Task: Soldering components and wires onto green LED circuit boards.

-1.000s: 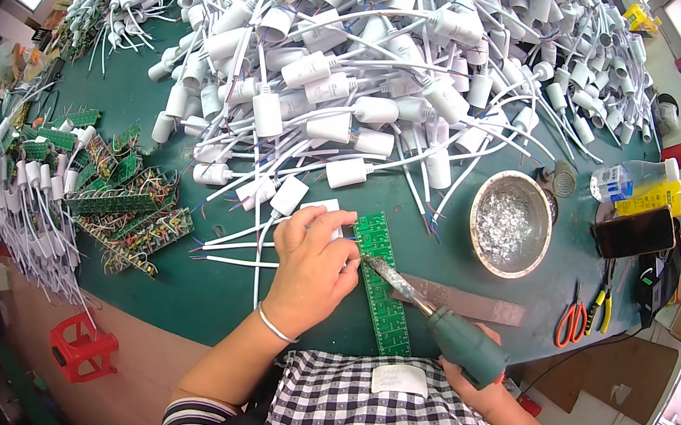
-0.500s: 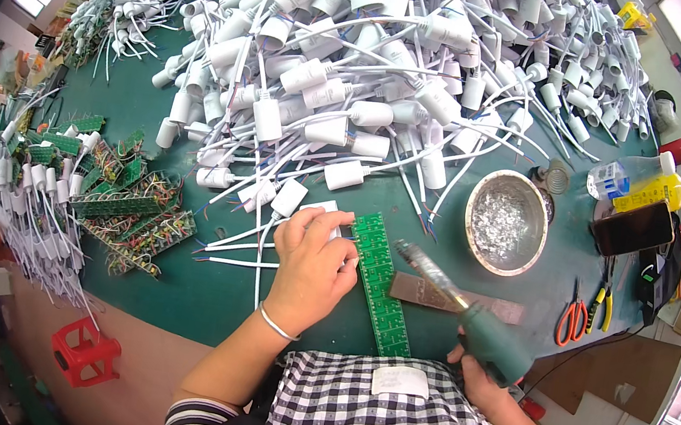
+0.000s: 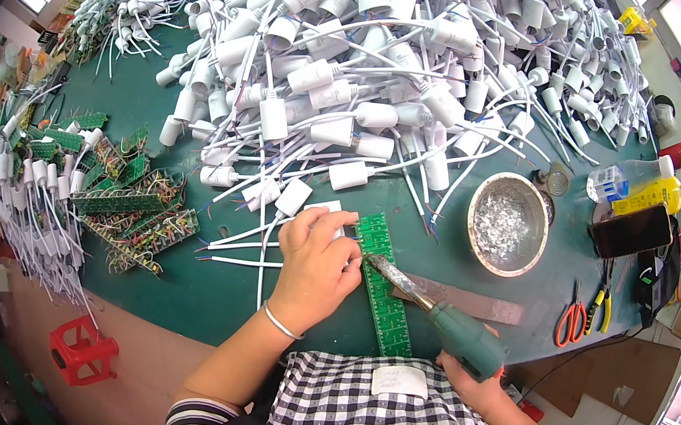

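Note:
My right hand [image 3: 471, 386] is closed around the green handle of a soldering iron [image 3: 466, 339]. Its metal tip reaches the left edge of a long green circuit board [image 3: 387, 306], near the fingers of my left hand [image 3: 311, 276]. Those fingers are bent around a white lamp holder [image 3: 326, 206], mostly covered by the hand, at the board's upper left edge. Any wires between the fingertips are hidden. Under the iron's barrel, a flat brown bar [image 3: 475, 304] lies beside the board.
A large heap of white lamp holders with cables [image 3: 340, 88] fills the far table. Wired green boards [image 3: 123, 201] pile up at left. To the right are a bowl of silvery bits [image 3: 504, 225], orange-handled scissors [image 3: 571, 322], yellow-handled pliers [image 3: 599, 308], a phone [image 3: 632, 232] and bottles [image 3: 648, 195].
The soldering iron has swung left and down, bringing its tip from above the brown bar to the circuit board's left edge. My left hand stays almost in place.

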Available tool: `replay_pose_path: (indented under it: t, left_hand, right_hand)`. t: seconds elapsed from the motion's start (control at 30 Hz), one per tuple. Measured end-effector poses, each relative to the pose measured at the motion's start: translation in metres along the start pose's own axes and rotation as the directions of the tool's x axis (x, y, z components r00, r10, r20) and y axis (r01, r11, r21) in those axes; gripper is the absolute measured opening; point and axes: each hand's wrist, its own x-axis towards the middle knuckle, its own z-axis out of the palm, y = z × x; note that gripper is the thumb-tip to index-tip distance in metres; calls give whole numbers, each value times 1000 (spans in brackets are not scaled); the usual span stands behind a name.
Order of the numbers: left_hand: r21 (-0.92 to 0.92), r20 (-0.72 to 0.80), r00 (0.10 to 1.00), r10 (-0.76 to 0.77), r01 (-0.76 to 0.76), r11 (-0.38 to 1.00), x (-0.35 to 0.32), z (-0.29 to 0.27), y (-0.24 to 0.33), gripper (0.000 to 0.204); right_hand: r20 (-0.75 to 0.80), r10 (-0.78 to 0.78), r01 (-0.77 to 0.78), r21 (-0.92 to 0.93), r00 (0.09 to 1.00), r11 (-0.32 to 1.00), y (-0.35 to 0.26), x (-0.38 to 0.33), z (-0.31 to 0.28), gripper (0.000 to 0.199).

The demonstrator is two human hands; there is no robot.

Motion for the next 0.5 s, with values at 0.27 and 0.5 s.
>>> replay_pose_path:
  t: [0.27, 0.5]
  left_hand:
    - [0, -15, 1000, 17, -17, 1000, 0, 2, 0, 15]
    - [27, -11, 1000, -5, 5, 1000, -4, -1, -1, 12]
  right_hand:
    - [-74, -69, 57, -152, 995, 987, 13, -12, -12, 24]
    - [-370, -41, 93, 122, 928, 988, -10, -19, -45, 34]
